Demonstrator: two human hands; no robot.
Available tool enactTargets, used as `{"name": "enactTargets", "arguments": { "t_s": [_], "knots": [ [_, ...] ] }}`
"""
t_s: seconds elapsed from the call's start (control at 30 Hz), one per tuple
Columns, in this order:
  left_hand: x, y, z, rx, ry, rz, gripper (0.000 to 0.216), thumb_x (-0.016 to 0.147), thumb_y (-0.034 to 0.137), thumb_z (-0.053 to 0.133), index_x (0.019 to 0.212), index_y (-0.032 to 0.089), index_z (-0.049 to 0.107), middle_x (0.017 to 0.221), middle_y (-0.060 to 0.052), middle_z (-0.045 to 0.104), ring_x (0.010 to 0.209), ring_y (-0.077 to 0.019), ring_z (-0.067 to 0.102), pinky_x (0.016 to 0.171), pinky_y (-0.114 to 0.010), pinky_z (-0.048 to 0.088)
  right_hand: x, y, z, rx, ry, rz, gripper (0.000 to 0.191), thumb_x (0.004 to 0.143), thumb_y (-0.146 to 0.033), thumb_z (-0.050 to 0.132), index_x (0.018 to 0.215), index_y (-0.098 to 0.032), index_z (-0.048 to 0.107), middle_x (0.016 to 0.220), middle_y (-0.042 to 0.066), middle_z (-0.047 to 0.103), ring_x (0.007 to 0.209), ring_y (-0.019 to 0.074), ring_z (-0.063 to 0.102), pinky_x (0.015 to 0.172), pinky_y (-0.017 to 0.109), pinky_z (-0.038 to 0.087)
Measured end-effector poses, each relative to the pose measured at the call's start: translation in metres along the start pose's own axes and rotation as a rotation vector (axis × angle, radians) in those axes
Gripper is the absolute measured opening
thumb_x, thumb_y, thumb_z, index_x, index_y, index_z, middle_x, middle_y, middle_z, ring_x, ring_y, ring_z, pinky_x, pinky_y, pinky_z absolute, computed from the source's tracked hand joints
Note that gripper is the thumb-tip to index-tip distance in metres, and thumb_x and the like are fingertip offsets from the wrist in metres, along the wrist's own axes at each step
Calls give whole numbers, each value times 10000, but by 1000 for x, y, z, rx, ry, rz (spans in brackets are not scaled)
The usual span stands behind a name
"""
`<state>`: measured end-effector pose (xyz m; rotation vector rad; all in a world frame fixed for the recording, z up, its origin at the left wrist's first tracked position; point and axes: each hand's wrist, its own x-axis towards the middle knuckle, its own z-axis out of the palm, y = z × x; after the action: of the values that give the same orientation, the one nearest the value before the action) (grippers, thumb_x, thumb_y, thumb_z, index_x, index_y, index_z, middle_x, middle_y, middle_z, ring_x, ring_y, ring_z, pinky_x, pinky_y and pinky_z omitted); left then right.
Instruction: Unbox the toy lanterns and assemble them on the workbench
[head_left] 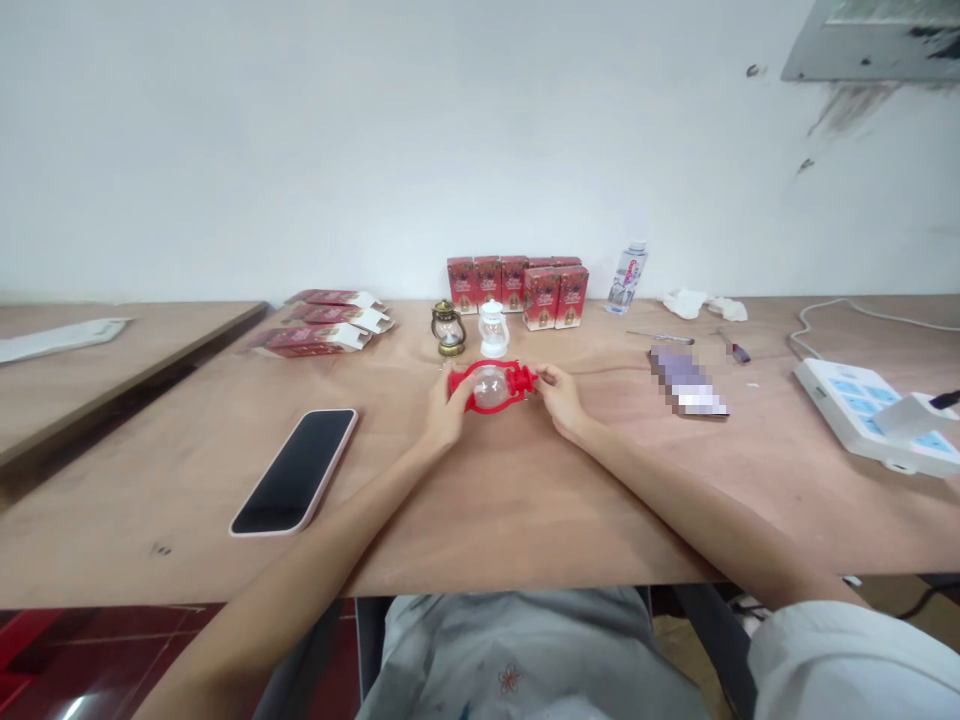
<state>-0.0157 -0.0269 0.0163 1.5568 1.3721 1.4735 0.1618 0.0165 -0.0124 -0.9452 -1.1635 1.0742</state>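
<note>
A small red lantern with a clear globe lies sideways between my hands, just above the table. My left hand is closed round its base end. At the other end, the fingers of my right hand pinch at the red cap; whether they hold a small part there is too small to tell. Just beyond stand two upright lanterns, a bronze-coloured one on the left and a white one beside it.
Upright red boxes line the wall, and opened flat-lying boxes are at left. A phone lies near my left forearm. To the right are a bottle, tissues, a screwdriver, a blurred packet and a power strip.
</note>
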Motion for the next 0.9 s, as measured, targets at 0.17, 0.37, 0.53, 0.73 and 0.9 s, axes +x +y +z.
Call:
{"name": "enactTargets", "arguments": {
  "t_s": [0.17,0.37,0.53,0.73,0.9],
  "knots": [
    [-2,0,-1,94,33,80,267,800,459,496,799,193,515,787,-3,624,781,-171,595,764,-294,470,1,-1,-1,81,-44,49,323,585,-475,705,690,-195,582,619,-25,569,561,108,471,578,266,405],
    [-3,-5,0,121,43,-19,266,799,450,502,846,191,540,807,-23,636,787,-204,608,742,-332,480,2,1,2,226,-79,85,381,533,-494,749,688,-191,579,683,-15,585,575,97,474,594,265,416],
    [2,-6,-1,21,173,39,298,779,486,536,844,200,480,784,-2,585,766,-167,591,747,-306,492,15,5,-7,249,134,25,359,553,-481,739,683,-192,570,624,-31,547,556,95,484,595,269,425],
    [6,10,-2,-68,317,188,486,656,467,680,979,206,427,1005,-36,579,940,-170,595,851,-308,494,31,5,-33,-227,196,-314,248,724,-445,630,729,-198,630,735,22,647,732,168,596,743,328,467],
    [-2,13,-2,119,269,321,477,620,391,748,969,197,488,983,-44,600,935,-206,601,846,-360,497,38,7,-34,-882,-87,-461,149,816,-297,571,737,-197,649,795,56,668,773,202,603,740,342,448]
  ]
}}
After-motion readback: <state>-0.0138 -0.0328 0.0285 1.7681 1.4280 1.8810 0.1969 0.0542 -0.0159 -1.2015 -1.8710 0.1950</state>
